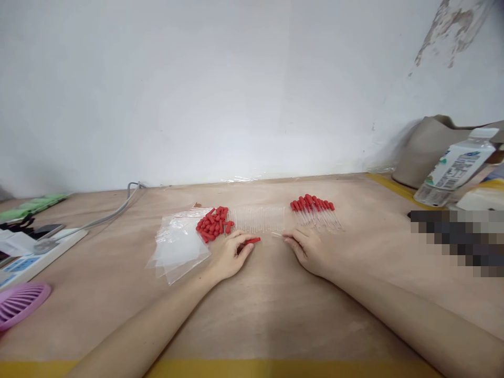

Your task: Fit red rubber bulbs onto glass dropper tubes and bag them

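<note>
My left hand (235, 254) is closed, pinching a red rubber dropper bulb (252, 241) that points to the right. Opposite it, my right hand (309, 251) grips a thin clear dropper tube (276, 234), its end sticking out leftward. Bulb and tube are apart. A heap of loose red bulbs (212, 224) lies just beyond my left hand. Between and behind the hands is a row of clear tubes (258, 218) without bulbs. Past my right hand, several droppers fitted with red bulbs (313, 207) lie side by side.
Clear plastic zip bags (181, 247) are spread left of the bulbs. Farther left are a power strip (59, 252) with a grey cable (118, 210) and a pink fan (23, 304). A plastic bottle (452, 168) and a grey-brown container (417, 149) stand at the right.
</note>
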`<state>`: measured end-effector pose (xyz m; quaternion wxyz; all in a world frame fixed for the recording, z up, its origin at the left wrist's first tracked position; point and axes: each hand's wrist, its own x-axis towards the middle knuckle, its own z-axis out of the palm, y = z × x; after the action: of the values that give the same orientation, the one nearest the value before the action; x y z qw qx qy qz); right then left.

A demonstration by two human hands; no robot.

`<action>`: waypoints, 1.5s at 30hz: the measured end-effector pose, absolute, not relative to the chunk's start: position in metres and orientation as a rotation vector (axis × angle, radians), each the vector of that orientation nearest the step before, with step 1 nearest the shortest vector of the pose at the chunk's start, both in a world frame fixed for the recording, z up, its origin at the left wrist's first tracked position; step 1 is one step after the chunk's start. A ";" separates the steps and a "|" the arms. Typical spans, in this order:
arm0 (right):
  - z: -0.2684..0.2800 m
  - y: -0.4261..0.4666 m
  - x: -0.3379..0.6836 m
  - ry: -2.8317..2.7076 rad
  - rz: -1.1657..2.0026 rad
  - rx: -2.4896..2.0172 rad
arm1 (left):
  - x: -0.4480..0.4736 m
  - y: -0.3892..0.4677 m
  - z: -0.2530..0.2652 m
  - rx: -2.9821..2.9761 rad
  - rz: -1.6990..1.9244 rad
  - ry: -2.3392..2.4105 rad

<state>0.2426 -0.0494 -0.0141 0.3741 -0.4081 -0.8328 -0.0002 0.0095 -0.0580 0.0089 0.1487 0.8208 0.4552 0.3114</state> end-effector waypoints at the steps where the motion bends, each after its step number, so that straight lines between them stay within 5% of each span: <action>1: -0.013 -0.051 0.241 -2.159 0.014 -1.032 | 0.010 -0.058 0.011 2.377 0.882 1.297; 26: -0.006 -0.056 0.231 -2.309 0.258 -0.906 | 0.018 -0.062 -0.001 2.179 0.961 1.088; 36: -0.010 -0.058 0.233 -2.386 -0.207 -0.917 | 0.020 -0.068 0.003 2.357 0.864 1.157; 45: -0.009 -0.058 0.238 -2.273 0.154 -0.860 | 0.017 -0.065 -0.003 2.146 0.940 1.171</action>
<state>0.2380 -0.0577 -0.0092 0.3460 -0.3313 -0.8758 0.0595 0.0166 -0.0649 -0.0029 0.2582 0.7917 0.4318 0.3466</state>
